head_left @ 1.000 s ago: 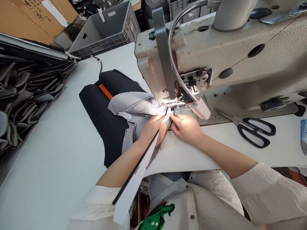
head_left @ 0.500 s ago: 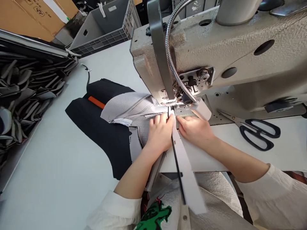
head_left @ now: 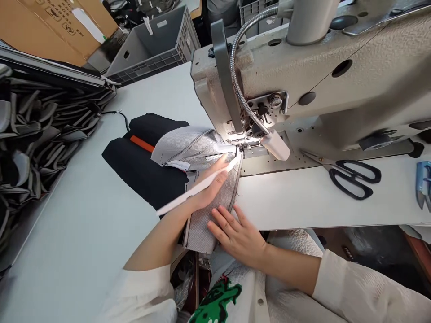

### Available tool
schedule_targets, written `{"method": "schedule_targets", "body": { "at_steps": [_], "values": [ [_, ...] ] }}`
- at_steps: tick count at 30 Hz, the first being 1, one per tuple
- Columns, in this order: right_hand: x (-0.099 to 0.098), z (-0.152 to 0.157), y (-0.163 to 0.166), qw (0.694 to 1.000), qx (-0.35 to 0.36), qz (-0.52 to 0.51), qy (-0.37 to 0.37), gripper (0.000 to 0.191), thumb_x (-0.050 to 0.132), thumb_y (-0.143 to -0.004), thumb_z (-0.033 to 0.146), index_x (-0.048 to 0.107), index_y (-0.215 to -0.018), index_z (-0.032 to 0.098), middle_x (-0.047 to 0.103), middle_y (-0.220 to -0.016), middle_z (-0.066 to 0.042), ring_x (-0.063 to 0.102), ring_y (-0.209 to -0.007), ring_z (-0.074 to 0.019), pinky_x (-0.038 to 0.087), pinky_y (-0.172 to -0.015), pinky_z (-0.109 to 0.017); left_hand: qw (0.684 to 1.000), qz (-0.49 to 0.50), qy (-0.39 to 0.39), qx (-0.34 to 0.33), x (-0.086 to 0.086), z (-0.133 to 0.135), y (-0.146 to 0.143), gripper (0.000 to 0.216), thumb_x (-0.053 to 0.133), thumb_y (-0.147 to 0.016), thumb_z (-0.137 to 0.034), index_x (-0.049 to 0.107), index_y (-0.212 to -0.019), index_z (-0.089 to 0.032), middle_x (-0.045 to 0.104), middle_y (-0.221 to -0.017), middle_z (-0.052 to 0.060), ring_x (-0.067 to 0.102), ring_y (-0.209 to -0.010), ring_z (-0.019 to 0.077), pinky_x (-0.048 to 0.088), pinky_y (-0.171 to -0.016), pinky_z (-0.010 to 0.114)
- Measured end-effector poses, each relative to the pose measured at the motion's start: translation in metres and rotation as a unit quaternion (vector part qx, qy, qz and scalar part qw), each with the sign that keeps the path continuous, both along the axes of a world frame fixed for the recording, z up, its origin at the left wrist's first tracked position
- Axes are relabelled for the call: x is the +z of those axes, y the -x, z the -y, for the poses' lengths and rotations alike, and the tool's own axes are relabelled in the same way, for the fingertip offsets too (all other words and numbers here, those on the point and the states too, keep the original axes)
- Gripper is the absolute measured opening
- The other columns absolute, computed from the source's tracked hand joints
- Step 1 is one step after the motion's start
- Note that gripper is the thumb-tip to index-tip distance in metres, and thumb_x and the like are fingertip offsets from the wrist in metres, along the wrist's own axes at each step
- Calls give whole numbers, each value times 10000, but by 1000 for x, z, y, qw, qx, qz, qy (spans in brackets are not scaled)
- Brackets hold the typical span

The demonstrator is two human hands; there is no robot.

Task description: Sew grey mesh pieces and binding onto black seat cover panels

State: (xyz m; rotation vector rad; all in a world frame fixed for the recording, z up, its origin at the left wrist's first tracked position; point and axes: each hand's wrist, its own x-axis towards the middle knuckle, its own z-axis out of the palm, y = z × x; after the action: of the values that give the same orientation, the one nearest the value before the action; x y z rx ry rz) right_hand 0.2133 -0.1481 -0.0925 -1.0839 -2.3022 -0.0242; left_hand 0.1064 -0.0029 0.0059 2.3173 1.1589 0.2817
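A grey mesh fabric piece (head_left: 188, 146) joined to black fabric (head_left: 148, 168) with an orange stripe lies under the needle of an industrial sewing machine (head_left: 303, 80). My left hand (head_left: 210, 186) rests on the mesh just left of the needle, fingers closed around a long white strip (head_left: 191, 192) that runs from the presser foot out to the left. My right hand (head_left: 235, 233) lies flat with fingers spread on the mesh's near edge at the table front.
Black-handled scissors (head_left: 350, 176) lie on the machine bed at right, blue thread snips (head_left: 423, 181) at the far right. A pile of grey and black fabric pieces (head_left: 37, 130) fills the left. A grey crate (head_left: 158, 40) and cardboard boxes (head_left: 57, 27) stand behind.
My right hand has drawn back from the needle to the near edge of the mesh. The white strip has swung from pointing toward me to pointing left, with my left hand on it.
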Motion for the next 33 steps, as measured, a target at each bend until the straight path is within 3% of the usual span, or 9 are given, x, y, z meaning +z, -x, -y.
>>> {"method": "schedule_targets", "body": {
  "at_steps": [5,10,13,18,22,25,28,33],
  "values": [
    [-5,-5,14,1000,-15,-18,1,507,454,-907,191,392,-1405,123,478,-1393,-176,439,-1295,-287,399,-1050,-522,985,-111,-94,-90,-5,13,-5,486,319,-970,-316,356,-1411,-117,546,-1300,135,476,-1232,240,411,-1024,403],
    [-2,-13,36,998,-55,12,-2,458,433,-908,205,474,-1351,96,557,-1308,-169,503,-1216,-301,409,-1036,-507,977,-137,-98,-127,-2,10,-10,455,288,-974,-281,384,-1387,-117,494,-1370,124,445,-1262,225,388,-1030,403],
    [5,-24,41,999,-26,31,-11,372,416,-918,203,569,-1244,109,623,-1206,-162,543,-1152,-299,422,-1003,-525,964,-167,-134,-158,-2,10,-9,440,315,-973,-283,399,-1376,-127,439,-1424,124,431,-1276,233,390,-1014,408],
    [26,-33,3,991,126,29,19,224,438,-897,113,655,-955,123,690,-904,-123,622,-905,-204,511,-855,-377,925,-247,-210,-196,-10,17,-2,444,317,-961,-177,382,-1393,-100,371,-1477,105,369,-1328,235,354,-1044,403],
    [25,-19,-39,989,134,-43,-36,245,434,-876,67,622,-743,152,646,-712,-64,599,-719,-146,529,-838,-324,912,-286,-237,-172,-16,31,-10,505,355,-973,-332,380,-1404,-69,329,-1495,125,347,-1343,284,336,-1069,434],
    [20,-7,-54,990,97,-95,-44,251,435,-849,28,646,-808,156,658,-770,-64,620,-845,-164,496,-972,-378,914,-285,-252,-141,-21,42,-21,667,407,-935,-492,376,-1400,-15,321,-1486,182,341,-1338,346,309,-1092,478],
    [21,-5,-60,992,59,-110,-22,233,472,-833,27,664,-901,140,664,-861,-85,599,-1030,-228,451,-1042,-461,915,-274,-260,-139,-25,44,-26,648,406,-936,-467,386,-1393,-9,329,-1480,189,335,-1345,341,283,-1116,477],
    [26,-13,-67,997,54,-56,0,198,520,-826,52,667,-951,95,638,-1039,-153,535,-1168,-272,489,-1008,-389,920,-245,-281,-122,-33,23,-27,562,374,-955,-392,403,-1385,-31,361,-1469,169,356,-1338,301,289,-1119,443]
  ]
}}
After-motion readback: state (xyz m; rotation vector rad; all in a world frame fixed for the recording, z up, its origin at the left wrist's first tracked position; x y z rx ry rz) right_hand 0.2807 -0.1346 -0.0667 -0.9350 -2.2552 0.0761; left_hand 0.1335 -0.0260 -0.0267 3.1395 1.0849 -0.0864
